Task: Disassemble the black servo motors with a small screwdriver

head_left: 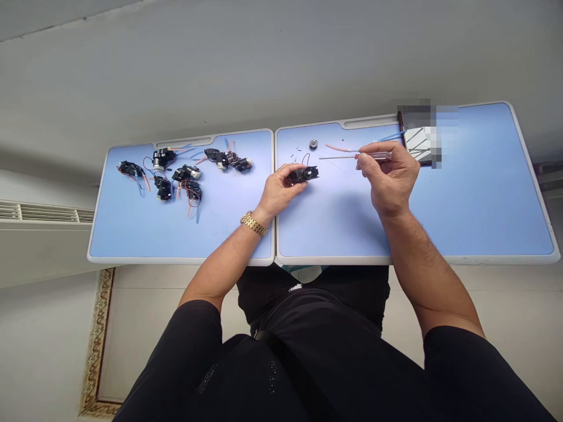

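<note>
- The left hand (278, 190) is resting on the blue table (475, 205), its fingers closed in a pinch on a small black motor unit (303, 174); a red wire is looping up from the unit; a gold watch (254, 223) is sitting on that wrist
- The right hand (389, 173) is curled around the clear handle of a thin screwdriver (352, 156), thumb and fingers pressing it; the shaft is lying nearly level, its tip pointing left and hanging just above and beside the motor unit, not touching it as far as one can tell
- A small round silver part (313, 143) is lying near the far edge, behind the motor unit; tiny dark bits, too small to tell apart, are lying scattered to its left; a short pink tube (336, 147) is lying just beyond the screwdriver shaft
- A cluster of similar black units with red and blue wires (185, 173) is lying well apart on the left table half
- A striped grey box (417, 143), partly blurred, is sitting just behind the right hand
</note>
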`<state>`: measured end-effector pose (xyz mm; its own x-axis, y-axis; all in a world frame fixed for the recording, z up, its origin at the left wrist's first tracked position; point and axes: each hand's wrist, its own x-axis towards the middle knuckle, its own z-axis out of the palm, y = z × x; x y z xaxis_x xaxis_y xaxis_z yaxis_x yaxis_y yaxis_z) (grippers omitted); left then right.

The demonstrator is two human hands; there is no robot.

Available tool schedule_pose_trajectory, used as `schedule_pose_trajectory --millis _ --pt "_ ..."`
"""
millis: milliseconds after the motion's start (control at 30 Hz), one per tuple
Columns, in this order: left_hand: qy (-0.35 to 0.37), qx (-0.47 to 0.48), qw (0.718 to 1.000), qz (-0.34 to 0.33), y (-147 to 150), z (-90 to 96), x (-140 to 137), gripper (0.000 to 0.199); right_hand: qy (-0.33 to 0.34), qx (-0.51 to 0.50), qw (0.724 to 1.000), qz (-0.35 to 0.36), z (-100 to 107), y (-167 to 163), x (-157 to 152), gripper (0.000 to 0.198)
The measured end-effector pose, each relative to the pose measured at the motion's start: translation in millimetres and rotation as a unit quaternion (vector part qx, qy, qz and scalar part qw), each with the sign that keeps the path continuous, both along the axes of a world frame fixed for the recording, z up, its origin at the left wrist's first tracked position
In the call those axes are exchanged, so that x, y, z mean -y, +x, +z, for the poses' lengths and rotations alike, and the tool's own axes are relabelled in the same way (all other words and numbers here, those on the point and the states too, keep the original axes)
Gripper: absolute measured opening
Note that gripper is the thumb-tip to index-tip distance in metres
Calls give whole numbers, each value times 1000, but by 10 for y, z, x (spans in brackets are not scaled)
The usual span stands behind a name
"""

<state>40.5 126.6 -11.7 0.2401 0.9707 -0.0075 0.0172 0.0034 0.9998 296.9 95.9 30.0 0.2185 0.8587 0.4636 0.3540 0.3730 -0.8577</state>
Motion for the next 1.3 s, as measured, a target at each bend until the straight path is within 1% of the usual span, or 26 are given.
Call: schedule_pose_trajectory --millis 67,133,233,400,567,700,1000,1300 --pt "43 -26 999 -6 -2 15 16 41 -6 16 1000 20 42 -36 50 31" --pt "60 -38 997 -12 -3 30 25 40 3 34 999 36 78 -72 98 30" --pt "67 -44 997 -17 -5 35 29 41 18 57 998 33 98 -100 136 23" --pt "69 -47 996 -19 -8 21 29 41 7 83 996 15 74 -114 133 20" --pt "73 -53 996 -22 -5 26 34 40 9 80 997 17 70 -123 133 20" --pt "92 -62 994 -28 -11 -2 29 39 20 76 997 23 62 -124 122 19" --pt "141 -95 984 -45 -53 -130 -7 40 77 45 995 37 21 -126 83 11" --pt "148 -124 981 -34 -38 -102 8 40 78 59 995 34 19 -124 83 11"
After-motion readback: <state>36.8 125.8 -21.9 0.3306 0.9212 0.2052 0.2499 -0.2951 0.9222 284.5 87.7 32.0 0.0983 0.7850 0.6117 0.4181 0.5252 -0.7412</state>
